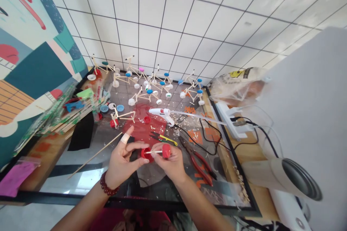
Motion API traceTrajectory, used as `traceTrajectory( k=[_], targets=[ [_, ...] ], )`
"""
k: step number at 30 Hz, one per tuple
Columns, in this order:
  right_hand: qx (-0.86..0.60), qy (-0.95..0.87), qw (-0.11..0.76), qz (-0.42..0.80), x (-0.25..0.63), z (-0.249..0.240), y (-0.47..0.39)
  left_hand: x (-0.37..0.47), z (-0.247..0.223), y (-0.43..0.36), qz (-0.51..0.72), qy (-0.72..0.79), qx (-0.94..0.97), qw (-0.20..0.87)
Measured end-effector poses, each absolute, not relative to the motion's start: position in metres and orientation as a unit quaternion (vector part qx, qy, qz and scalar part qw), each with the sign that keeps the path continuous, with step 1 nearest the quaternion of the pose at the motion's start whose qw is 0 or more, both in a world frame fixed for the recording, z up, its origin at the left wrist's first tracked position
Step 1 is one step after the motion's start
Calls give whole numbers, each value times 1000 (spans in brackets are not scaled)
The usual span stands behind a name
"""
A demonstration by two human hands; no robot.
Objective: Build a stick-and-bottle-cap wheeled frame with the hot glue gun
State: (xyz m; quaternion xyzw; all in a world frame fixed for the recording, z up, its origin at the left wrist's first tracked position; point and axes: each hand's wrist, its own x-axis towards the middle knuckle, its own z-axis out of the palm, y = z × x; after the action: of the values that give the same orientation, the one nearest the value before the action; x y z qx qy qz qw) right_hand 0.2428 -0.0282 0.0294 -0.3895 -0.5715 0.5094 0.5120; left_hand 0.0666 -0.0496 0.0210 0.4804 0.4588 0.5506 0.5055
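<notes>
Red-capped stick [156, 152], partly hidden, seems pinched by right fingers [159, 159] while left fingers [138, 145] hold a red cap [147, 157].

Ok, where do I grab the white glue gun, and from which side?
Take the glue gun by its handle, probably, coming from your near right: the handle slants toward you and rightward, while the nozzle points left, away. Stay on the near side of the clear glue rod jutting right. Your right hand is nearer, but holds a pale stick with a red cap.
</notes>
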Motion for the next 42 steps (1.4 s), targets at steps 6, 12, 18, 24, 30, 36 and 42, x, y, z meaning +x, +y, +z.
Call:
traceTrajectory(
  k=[6,12,18,24,30,36,42],
  targets=[
    [-402,-547,523,516,238,26,-29,72,16,-55,573,493,531,383],
    [-379,-558,514,530,240,24,-28,68,21,-53,551,481,501,462],
    [-364,-546,523,544,240,20,-28,68,15,-55,565,467,503,458],
    [-359,-506,537,572,238,16,-28,76,24,-52,602,440,505,434],
    [-358,-458,516,630,236,17,-30,79,30,-48,629,418,491,434],
    [-356,-408,539,645,235,21,-28,76,23,-45,636,447,431,459],
    [-389,-413,537,624,240,21,-24,74,22,-43,636,446,394,491]
  ],
)
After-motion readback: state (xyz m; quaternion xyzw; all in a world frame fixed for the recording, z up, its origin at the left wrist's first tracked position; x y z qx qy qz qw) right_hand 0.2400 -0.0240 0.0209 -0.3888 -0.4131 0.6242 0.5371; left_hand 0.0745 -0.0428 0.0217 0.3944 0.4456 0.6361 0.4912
